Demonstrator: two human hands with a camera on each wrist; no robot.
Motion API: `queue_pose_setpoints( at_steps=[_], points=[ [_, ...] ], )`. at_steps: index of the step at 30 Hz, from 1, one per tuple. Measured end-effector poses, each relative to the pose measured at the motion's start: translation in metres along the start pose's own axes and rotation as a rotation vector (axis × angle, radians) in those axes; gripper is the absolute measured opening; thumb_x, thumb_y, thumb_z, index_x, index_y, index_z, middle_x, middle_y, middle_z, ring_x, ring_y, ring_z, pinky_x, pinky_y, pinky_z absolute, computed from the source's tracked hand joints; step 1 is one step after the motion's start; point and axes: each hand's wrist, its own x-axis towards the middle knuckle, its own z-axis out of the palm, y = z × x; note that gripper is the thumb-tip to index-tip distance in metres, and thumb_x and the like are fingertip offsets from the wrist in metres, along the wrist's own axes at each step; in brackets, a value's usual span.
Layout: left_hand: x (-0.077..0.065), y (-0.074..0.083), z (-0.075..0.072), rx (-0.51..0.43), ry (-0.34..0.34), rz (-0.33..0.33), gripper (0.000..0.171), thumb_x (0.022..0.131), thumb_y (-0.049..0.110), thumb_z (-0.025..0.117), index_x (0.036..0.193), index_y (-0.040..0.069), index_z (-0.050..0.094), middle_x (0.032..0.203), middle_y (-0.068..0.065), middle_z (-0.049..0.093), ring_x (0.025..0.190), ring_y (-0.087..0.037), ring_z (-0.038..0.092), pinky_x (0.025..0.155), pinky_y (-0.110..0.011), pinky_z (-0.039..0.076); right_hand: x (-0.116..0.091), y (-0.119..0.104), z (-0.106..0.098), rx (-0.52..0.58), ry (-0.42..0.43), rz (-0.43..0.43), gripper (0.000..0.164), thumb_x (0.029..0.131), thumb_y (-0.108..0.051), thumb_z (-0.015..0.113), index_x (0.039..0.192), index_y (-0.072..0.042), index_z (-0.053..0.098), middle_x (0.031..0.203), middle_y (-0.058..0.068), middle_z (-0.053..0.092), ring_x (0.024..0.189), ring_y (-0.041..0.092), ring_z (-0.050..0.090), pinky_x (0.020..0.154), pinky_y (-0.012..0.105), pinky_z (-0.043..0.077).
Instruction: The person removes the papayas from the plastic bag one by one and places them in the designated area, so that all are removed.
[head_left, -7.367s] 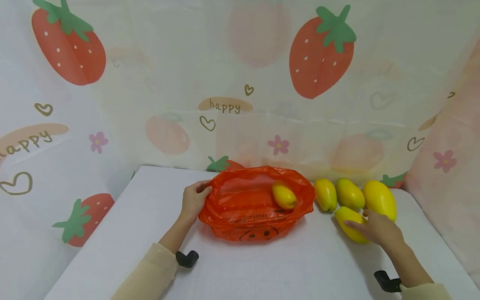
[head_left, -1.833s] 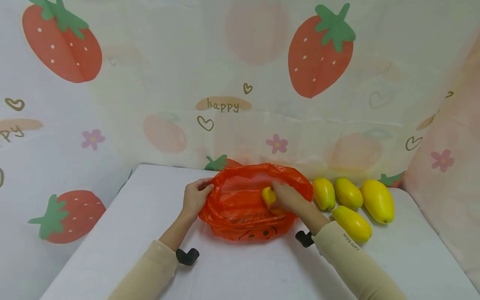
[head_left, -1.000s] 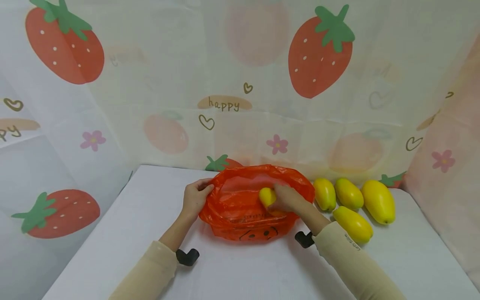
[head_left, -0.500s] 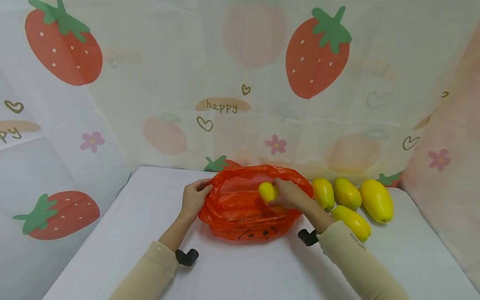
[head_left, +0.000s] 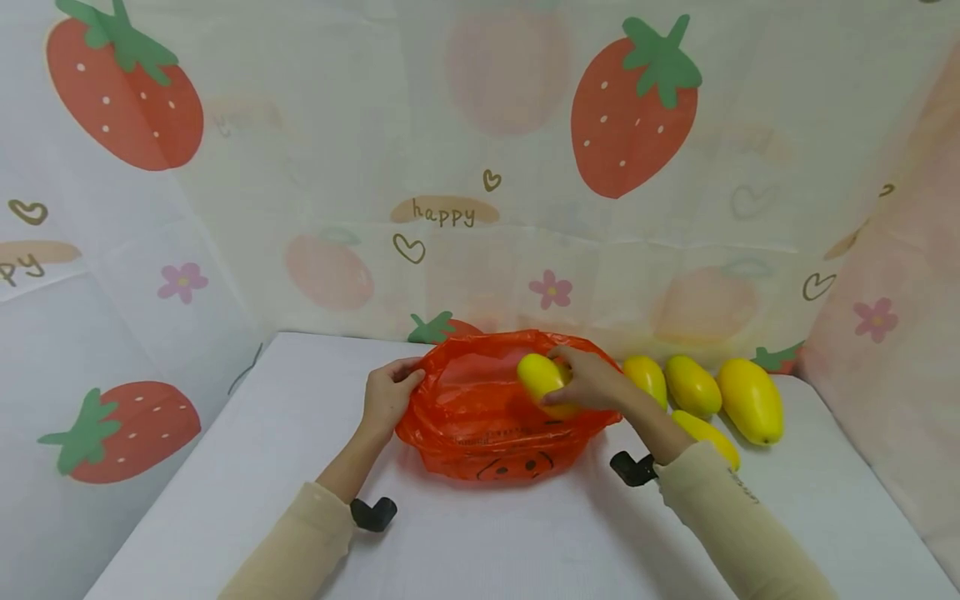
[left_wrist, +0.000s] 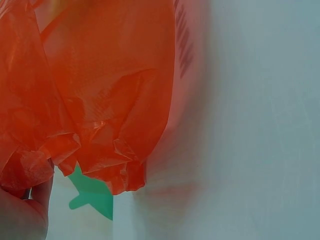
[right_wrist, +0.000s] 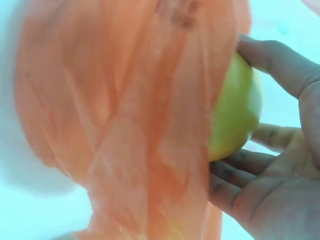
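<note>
A red plastic bag (head_left: 480, 454) with a printed smiley face stands with its mouth wide apart in the middle of the table. My left hand (head_left: 386, 400) pinches its left rim; the left wrist view shows the thumb side of that hand (left_wrist: 25, 215) against the crumpled film (left_wrist: 110, 90). At the bag's right side my right hand (head_left: 596, 382) grips a yellow mango (head_left: 538, 377), thumb on one side and fingers on the other, within the bag's mouth. Through the right wrist camera the mango (right_wrist: 237, 110) is partly hidden behind the bag.
Several yellow mangoes (head_left: 693, 387) lie on the white table (head_left: 480, 542) to the right of the bag; the nearest one (head_left: 708, 437) is partly covered by the right forearm. A strawberry-print curtain (head_left: 480, 125) hangs behind and at both sides.
The right hand first touched the front mango on the table, then reached into the bag. Over the last second it has lifted a mango up inside the bag's mouth. The left hand stays put.
</note>
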Motion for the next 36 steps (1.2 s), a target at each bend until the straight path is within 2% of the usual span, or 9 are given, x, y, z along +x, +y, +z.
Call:
queue_pose_setpoints(
  at_steps=[4,12,15,20,28,36],
  points=[
    [-0.001,0.0,0.0,0.002,0.002,0.011,0.029,0.097,0.014,0.058,0.123,0.006,0.067,0.119,-0.018,0.068,0.105,-0.027,0.063,0.096,-0.04,0.055,-0.003,0.003,-0.005,0.033,0.004,-0.008,0.071,0.08,-0.038,0.078,0.137,-0.01,0.048,0.134,0.017,0.056,0.114,0.032,0.054,0.1,0.051,0.047],
    [-0.002,-0.001,-0.002,0.002,0.01,0.017,0.028,0.096,0.014,0.059,0.122,0.005,0.067,0.117,-0.018,0.068,0.103,-0.026,0.063,0.095,-0.038,0.055,-0.01,0.007,-0.011,0.204,-0.001,0.063,0.076,0.08,-0.035,0.078,0.143,-0.012,0.042,0.142,0.016,0.049,0.119,0.033,0.05,0.1,0.048,0.049],
    [-0.002,-0.001,-0.002,0.005,0.012,0.016,0.028,0.096,0.013,0.059,0.122,0.005,0.067,0.118,-0.018,0.068,0.104,-0.027,0.063,0.096,-0.039,0.055,-0.015,0.01,-0.015,0.194,0.03,0.042,0.076,0.081,-0.035,0.078,0.143,-0.011,0.041,0.14,0.017,0.05,0.116,0.033,0.052,0.097,0.047,0.051],
    [-0.001,-0.002,-0.002,0.004,0.01,0.011,0.029,0.097,0.014,0.058,0.123,0.005,0.066,0.12,-0.018,0.068,0.106,-0.028,0.063,0.097,-0.041,0.054,-0.023,0.017,-0.023,0.113,0.097,-0.016,0.075,0.081,-0.035,0.077,0.141,-0.007,0.043,0.137,0.02,0.052,0.111,0.034,0.056,0.095,0.048,0.052],
    [-0.001,-0.002,-0.003,-0.003,0.003,0.012,0.029,0.097,0.014,0.058,0.124,0.006,0.066,0.121,-0.017,0.067,0.107,-0.028,0.063,0.097,-0.042,0.054,-0.035,0.025,-0.031,0.182,0.075,-0.004,0.075,0.081,-0.034,0.078,0.142,-0.008,0.041,0.136,0.02,0.051,0.117,0.037,0.053,0.091,0.045,0.055],
    [0.002,-0.002,-0.002,-0.01,-0.003,0.012,0.03,0.097,0.015,0.058,0.124,0.005,0.066,0.121,-0.018,0.067,0.107,-0.029,0.063,0.096,-0.041,0.055,-0.05,0.023,-0.042,0.161,0.11,0.006,0.079,0.082,-0.036,0.076,0.144,-0.007,0.038,0.139,0.022,0.048,0.119,0.039,0.051,0.089,0.046,0.057]
  ],
)
